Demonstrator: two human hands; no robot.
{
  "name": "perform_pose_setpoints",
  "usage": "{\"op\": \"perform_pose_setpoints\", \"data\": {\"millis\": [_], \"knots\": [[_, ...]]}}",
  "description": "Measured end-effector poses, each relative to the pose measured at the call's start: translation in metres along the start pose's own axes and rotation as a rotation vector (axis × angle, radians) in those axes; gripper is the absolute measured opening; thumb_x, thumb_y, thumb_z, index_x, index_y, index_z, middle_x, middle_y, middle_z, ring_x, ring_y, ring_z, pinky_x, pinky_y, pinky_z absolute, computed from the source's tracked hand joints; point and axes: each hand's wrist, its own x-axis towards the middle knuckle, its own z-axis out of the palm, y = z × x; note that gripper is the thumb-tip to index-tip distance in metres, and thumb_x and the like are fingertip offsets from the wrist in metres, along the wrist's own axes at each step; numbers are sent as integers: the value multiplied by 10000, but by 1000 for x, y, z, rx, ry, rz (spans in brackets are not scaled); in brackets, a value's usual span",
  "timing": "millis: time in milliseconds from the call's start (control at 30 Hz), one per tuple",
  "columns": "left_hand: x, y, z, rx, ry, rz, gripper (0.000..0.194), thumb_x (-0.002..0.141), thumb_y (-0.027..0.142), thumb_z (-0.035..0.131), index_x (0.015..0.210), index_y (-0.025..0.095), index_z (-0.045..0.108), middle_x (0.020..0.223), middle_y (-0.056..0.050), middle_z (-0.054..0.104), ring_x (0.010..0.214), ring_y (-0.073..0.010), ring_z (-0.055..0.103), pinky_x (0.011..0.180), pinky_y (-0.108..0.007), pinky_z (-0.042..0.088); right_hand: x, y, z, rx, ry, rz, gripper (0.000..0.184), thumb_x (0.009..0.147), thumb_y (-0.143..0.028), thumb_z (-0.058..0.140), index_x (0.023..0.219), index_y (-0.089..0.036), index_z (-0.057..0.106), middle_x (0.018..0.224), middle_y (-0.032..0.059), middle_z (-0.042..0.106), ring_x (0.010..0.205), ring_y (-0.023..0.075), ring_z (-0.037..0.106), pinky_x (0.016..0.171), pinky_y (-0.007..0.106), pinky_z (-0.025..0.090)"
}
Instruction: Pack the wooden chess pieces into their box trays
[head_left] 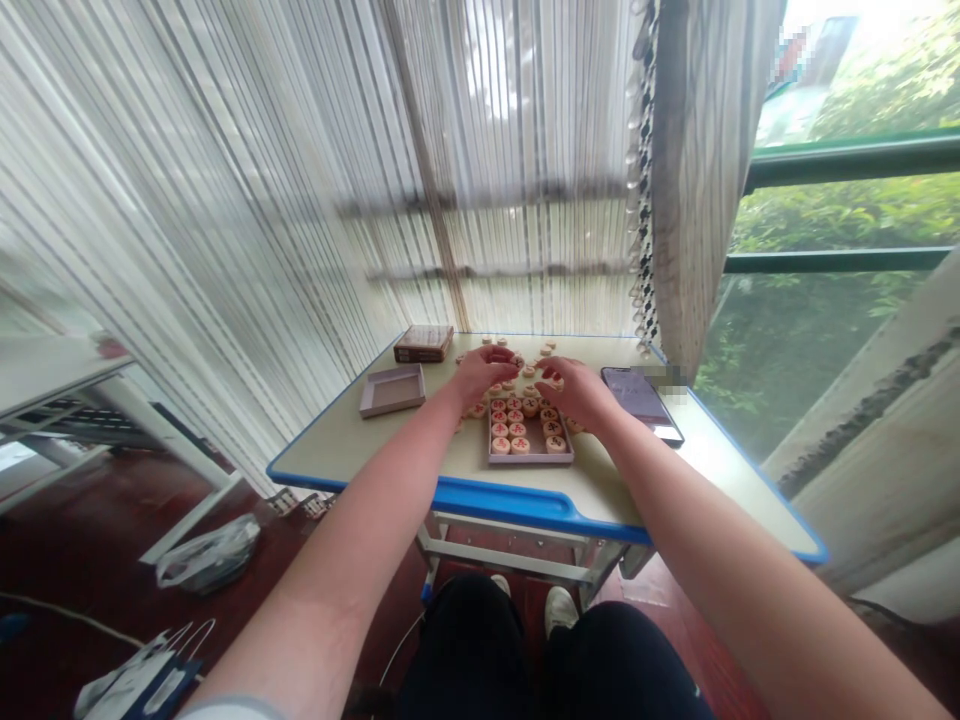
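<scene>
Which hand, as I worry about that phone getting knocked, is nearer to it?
Right. The right hand is just left of the phone; the left hand is farther left, near the round pieces.

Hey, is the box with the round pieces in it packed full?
No, the box shows a bare gap between the round pieces along its left and right sides.
</scene>
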Motion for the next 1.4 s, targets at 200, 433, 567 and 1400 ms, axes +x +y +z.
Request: {"op": "perform_pose_setpoints", "data": {"millis": [200,433,567,1400], "knots": [[-10,8,10,-211,-170,-69,386,502,171,827,809,119,600,773,-16,674,763,-144,659,873,-383,490,-1,-4,3,16,135,-78,340,807,-334,569,1130,-229,581,1053,81,619,857,202,588,686,299,456],[-18,20,9,-145,-253,-86,355,549,214,811,854,123,653,807,-31,687,773,-135,649,883,-386,478,-3,-10,-3,22,175,-146,266,822,-317,554,1068,-226,598,983,65,622,828,181,583,669,275,437],[-20,23,9,-133,-268,-69,345,566,213,802,867,121,661,813,-35,686,782,-134,645,879,-380,476,-4,-15,-6,24,183,-150,274,813,-298,557,1076,-229,596,973,62,621,835,179,573,681,273,427],[3,-13,-21,1126,294,401,213,786,239,566,954,149,662,1019,-88,624,983,-212,577,927,-350,444,-12,-37,-28,-265,-474,-14,266,684,-463,591,835,-263,678,738,25,634,644,160,526,510,252,307]]}}
